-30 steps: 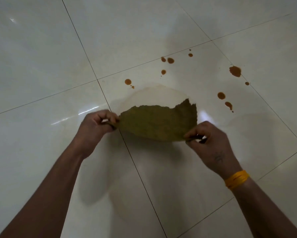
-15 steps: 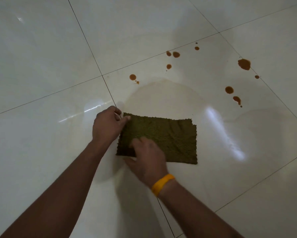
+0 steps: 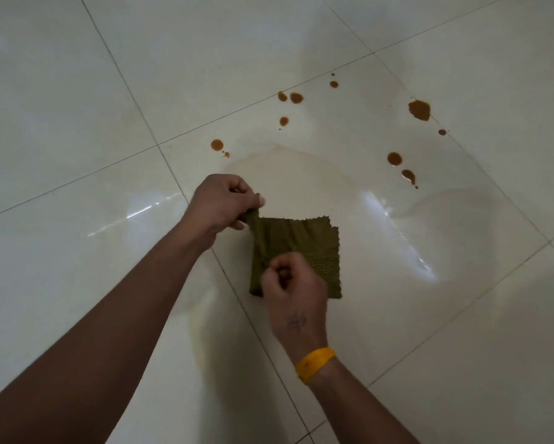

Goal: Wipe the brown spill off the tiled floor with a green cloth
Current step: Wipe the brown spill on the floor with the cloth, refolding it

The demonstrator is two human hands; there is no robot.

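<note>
Fingers (image 3: 253, 203) of the left hand (image 3: 219, 205) are closed in a pinch on the far left corner of a green cloth (image 3: 304, 248), lifting that corner slightly off the tiled floor (image 3: 77, 107), while the right hand (image 3: 293, 288) is curled tight over the cloth's near left edge, thumb and fingertips gripping the fabric there. The cloth itself lies folded into a rough square, flat on the floor except for the raised, gathered left side. Holding it at two points along one edge appears to be a way of folding or tidying it into a thicker pad before wiping. A yellow band (image 3: 314, 363) circles the right wrist.

The brown spill (image 3: 419, 109) is a scatter of separate drops, all beyond the cloth and apart from it: one drop (image 3: 217, 144) to the far left, a small cluster straight ahead, a larger blot at the far right and two more drops nearer on the right. A faint pale smear rings the floor around the cloth. Judging by this, the drops themselves remain unwiped and the cloth has yet to reach them
</note>
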